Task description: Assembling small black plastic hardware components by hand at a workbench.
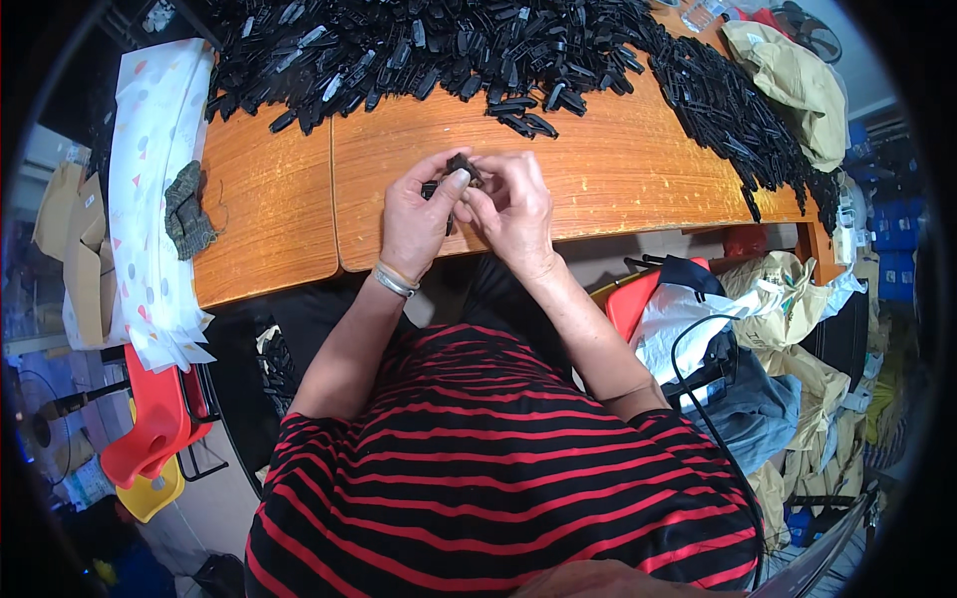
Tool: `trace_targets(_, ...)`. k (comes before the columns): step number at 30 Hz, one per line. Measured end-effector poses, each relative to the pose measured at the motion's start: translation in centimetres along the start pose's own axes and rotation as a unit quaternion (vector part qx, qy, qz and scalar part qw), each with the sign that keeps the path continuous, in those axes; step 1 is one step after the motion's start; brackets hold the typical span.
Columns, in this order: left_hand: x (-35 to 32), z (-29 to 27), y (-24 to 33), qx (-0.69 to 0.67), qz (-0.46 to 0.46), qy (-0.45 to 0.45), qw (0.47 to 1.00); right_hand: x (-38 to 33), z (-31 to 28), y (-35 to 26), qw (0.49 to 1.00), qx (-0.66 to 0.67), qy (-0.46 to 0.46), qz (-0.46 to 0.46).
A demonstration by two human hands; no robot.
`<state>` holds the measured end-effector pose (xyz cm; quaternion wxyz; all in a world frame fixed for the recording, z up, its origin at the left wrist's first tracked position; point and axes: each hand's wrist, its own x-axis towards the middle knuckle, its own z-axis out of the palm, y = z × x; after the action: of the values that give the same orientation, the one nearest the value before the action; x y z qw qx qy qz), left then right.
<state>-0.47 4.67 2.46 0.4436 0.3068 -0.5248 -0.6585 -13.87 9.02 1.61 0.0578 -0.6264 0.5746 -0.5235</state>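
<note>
Lighting: bright, even, from overhead; soft sheen on the orange wooden bench [618, 159] before me. Shadows: faint, short, under my hands. Focus: sharp at centre, softer toward the rim. Distortion: strong fisheye; the bench's edges bow, corners cut to black. Left margin dim, slightly hazy.

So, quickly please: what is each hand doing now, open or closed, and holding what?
Left hand: closed, pinching the small dark plastic part.
Right hand: closed on the same part from the other side.
</note>
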Motion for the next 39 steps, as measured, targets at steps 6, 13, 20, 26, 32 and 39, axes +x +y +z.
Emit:
trace_targets(6, -0.3, -0.8, 0.8, -0.12, -0.05, -0.036, 0.991, -0.4, 0.8, 0.6, 0.945, 0.235, -0.14, 0.181)
trace_targets(13, -0.9, -2.1, 1.8, -0.157, -0.101, -0.092, 0.978, -1.7, 1.7, -2.1, 0.873, 0.417, -0.156, 0.202)
trace_targets(20, -6.6, -8.2, 5.2, 0.018, -0.164, -0.017, 0.986, -2.0, 3.1, -3.2, 0.913, 0.277, -0.28, 0.111)
trace_targets(26, -17.8, -23.5, 8.6, 0.598, -0.239, -0.074, 0.762, 2.2, -0.8, 3.2, 0.986, 0.007, -0.118, 0.121)
trace_targets(32, -9.8, -16.7, 11.0, 0.576, -0.109, -0.062, 0.808, 5.6, -1.1, 6.5, 0.964, -0.228, -0.069, 0.117)
trace_targets(39, 8.0, -4.1, 2.5, 0.585, 0.201, -0.049, 0.784, 6.4, -0.7, 5.0, 0.948, -0.256, -0.132, 0.133)
